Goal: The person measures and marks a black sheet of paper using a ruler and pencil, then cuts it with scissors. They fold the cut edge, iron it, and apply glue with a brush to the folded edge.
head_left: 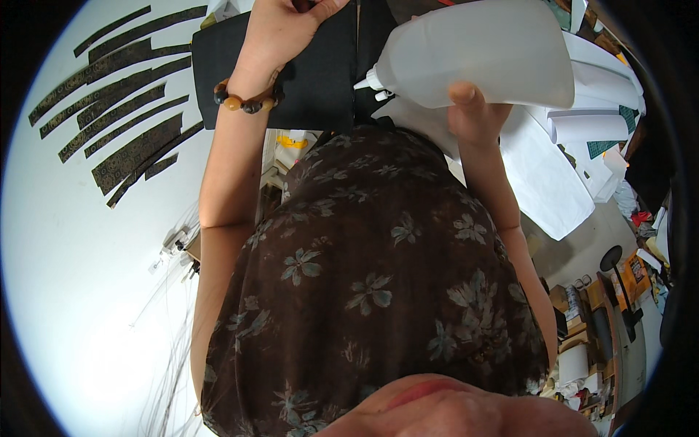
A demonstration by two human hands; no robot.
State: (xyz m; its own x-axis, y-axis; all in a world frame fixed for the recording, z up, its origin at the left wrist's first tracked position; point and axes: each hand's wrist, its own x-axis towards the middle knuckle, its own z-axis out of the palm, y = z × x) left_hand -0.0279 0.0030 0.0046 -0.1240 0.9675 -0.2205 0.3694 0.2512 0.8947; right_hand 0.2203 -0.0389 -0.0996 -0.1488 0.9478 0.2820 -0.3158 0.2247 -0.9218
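My right hand [477, 109] is wrapped round a large translucent white squeeze bottle [480, 54], with the thumb pressed on its near side. The bottle lies tilted, and its thin white nozzle [366, 81] points left at a dark seam between black pieces. Over the flat black sheet [306, 95] at the upper left, my left hand [291, 33] has its fingers curled in near the picture's top edge. Its fingertips are partly cut off there, so whatever they pinch is hidden. A bead bracelet [251, 105] circles the left wrist.
Several dark patterned strips [138, 146] lie on the white surface [73, 255] at the left. White paper sheets [553, 175] and a white roll [590, 126] are at the right. Shelves with boxes [575, 320] and a black stand [622, 284] are farther down at the right.
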